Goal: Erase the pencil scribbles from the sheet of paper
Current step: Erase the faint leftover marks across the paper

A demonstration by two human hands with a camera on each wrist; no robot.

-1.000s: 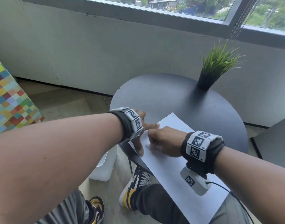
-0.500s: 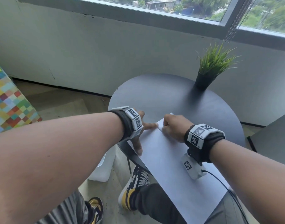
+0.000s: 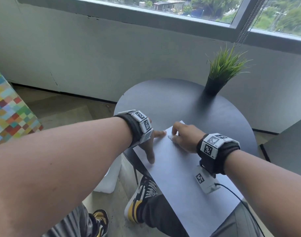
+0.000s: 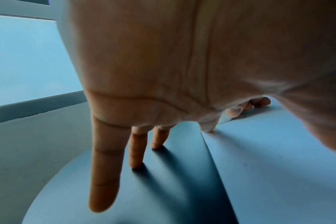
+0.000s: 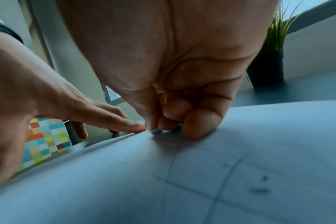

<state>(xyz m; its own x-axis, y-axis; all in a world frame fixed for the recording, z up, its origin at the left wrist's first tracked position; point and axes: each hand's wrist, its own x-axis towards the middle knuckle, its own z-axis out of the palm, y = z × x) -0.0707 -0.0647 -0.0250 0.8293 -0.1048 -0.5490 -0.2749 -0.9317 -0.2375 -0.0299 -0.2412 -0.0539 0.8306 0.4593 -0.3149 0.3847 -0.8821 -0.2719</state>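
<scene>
A white sheet of paper (image 3: 177,177) lies on the round dark table (image 3: 172,103) and overhangs its near edge. My left hand (image 3: 152,142) is spread flat, with forefinger and thumb pressing the sheet's left edge; its other fingers (image 4: 104,174) touch the bare table. My right hand (image 3: 172,135) is at the sheet's far corner, pinching a small pale eraser (image 5: 158,131) against the paper; the fingers mostly hide it. Faint pencil lines (image 5: 175,157) and specks cross the sheet just behind that hand.
A potted grass plant (image 3: 221,72) stands at the table's far right. Under the table's left side sits a white bin (image 3: 108,182), with my legs and yellow-black shoes (image 3: 139,199) below. A colourful checkered block (image 3: 8,108) is at far left.
My right hand has slid away from me along the sheet, from beside my left thumb up to the far corner. The left hand has stayed pressed in place.
</scene>
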